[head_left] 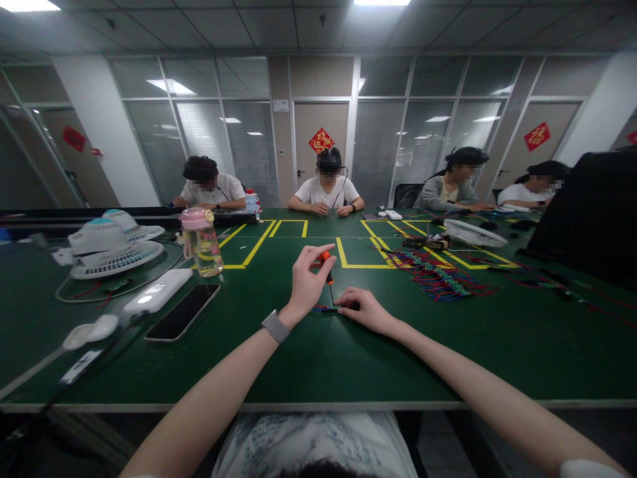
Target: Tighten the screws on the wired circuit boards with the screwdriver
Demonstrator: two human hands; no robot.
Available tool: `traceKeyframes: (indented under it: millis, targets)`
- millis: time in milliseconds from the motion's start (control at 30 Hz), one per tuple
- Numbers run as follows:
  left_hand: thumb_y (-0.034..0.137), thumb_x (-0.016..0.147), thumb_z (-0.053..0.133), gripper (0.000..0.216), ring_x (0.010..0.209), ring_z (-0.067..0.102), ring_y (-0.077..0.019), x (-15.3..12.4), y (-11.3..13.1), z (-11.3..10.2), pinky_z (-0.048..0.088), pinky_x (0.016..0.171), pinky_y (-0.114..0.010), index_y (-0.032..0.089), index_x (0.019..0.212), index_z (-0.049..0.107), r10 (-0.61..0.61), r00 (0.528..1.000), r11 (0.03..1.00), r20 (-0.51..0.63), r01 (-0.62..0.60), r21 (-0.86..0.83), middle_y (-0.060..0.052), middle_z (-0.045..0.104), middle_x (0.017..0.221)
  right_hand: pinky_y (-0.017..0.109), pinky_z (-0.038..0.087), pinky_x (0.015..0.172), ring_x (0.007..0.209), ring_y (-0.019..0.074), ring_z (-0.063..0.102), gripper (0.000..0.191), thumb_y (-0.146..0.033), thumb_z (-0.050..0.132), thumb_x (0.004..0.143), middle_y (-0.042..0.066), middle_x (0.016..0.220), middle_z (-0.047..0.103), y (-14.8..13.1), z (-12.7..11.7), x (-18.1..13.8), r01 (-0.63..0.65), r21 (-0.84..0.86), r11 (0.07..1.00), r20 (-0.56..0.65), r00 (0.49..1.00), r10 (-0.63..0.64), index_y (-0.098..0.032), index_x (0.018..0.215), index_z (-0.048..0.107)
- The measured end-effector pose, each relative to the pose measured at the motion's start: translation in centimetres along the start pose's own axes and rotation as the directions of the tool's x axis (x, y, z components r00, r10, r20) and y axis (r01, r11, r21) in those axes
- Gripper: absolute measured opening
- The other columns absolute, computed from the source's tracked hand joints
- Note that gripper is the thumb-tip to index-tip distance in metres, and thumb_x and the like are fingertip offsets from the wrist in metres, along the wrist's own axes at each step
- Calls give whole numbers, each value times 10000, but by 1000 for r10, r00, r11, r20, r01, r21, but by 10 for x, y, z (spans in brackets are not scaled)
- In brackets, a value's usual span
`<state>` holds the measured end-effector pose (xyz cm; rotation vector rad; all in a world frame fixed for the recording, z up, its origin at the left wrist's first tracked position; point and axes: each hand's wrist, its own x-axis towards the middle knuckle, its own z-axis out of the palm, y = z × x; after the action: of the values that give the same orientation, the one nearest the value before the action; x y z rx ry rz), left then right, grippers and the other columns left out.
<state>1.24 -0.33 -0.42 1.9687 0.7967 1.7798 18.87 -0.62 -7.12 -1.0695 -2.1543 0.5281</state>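
My left hand [309, 275] is closed on the orange and black handle of a screwdriver [326, 260], which stands nearly upright. Its thin shaft points down at a small green circuit board [328, 308] lying on the table; whether the tip touches a screw is too small to tell. From the right, my right hand [362, 309] rests on the table with its fingertips pinched on the board's right end. Red and blue wires show at the board's left end. A watch with a grey band [277, 326] is on my left wrist.
To the right lies a row of wired circuit boards [438, 272]. On the left are a phone [183, 312], a white power bank [158, 291], a drink bottle [203, 244] and white fans [117, 245]. Several people sit across the green table [279, 378], which has yellow tape marks.
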Motion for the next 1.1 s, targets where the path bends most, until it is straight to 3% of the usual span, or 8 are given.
traceKeyframes:
  millis: [100,300,467,567,667,767,967,1100]
  targets:
    - [298,867,574,247,874,567,-139,0,1,-1,512,740,-235,234,1085,673,14,1000,999,-3,-14,39,-45,531,953,268,472,672,700,136,577,161,-238,640,801,46,840,621,1,0,0,1,3,1000,0,1000,-1,-165,911,733]
    - [280,934,445,339,836,616,-126,0,-3,3,537,705,-241,232,1248,565,-48,996,989,71,57,-139,-61,587,1051,267,473,674,705,137,575,162,-223,645,796,50,841,619,1,1,0,3,5,1000,-1,1000,-3,-154,914,731]
    - [319,846,605,258,844,586,-135,1,-3,1,511,707,-218,226,1076,673,0,1000,1000,-2,0,5,-40,569,926,269,476,680,717,139,573,154,-219,644,796,46,840,617,2,1,0,10,5,1000,-5,1000,-10,-164,911,729]
    - [314,891,533,257,850,584,-128,2,-2,-1,505,741,-227,233,1093,670,-1,1000,1000,5,1,21,-42,574,947,270,477,675,707,138,571,153,-224,645,797,47,843,618,1,1,0,9,11,1000,1,1000,-9,-164,910,730]
    - [295,947,411,336,879,616,-130,1,-3,1,526,764,-256,242,1228,587,-58,997,993,58,63,-97,-60,604,1075,271,476,677,710,139,575,154,-222,646,795,49,848,620,0,1,0,5,9,1000,1,1000,-5,-165,911,730]
    - [314,933,445,363,865,645,-142,0,-4,3,547,758,-281,224,1270,545,-112,990,971,91,128,-200,-73,624,1111,272,475,682,712,141,580,159,-218,646,793,52,851,621,0,0,0,-5,8,1000,-1,1000,5,-157,913,731]
    - [321,863,581,234,856,587,-139,0,1,0,510,738,-234,224,1055,673,2,1000,1000,0,-2,23,-42,568,946,272,477,685,722,143,588,157,-217,645,793,52,856,626,0,1,0,-9,3,1000,2,1000,9,-159,911,733]
    - [276,942,424,308,916,591,-138,1,0,0,502,810,-259,237,1181,615,-18,999,1000,27,18,1,-57,574,1052,270,473,676,712,143,586,161,-216,650,790,55,852,625,0,0,0,-2,1,1000,-1,1000,2,-152,912,734]
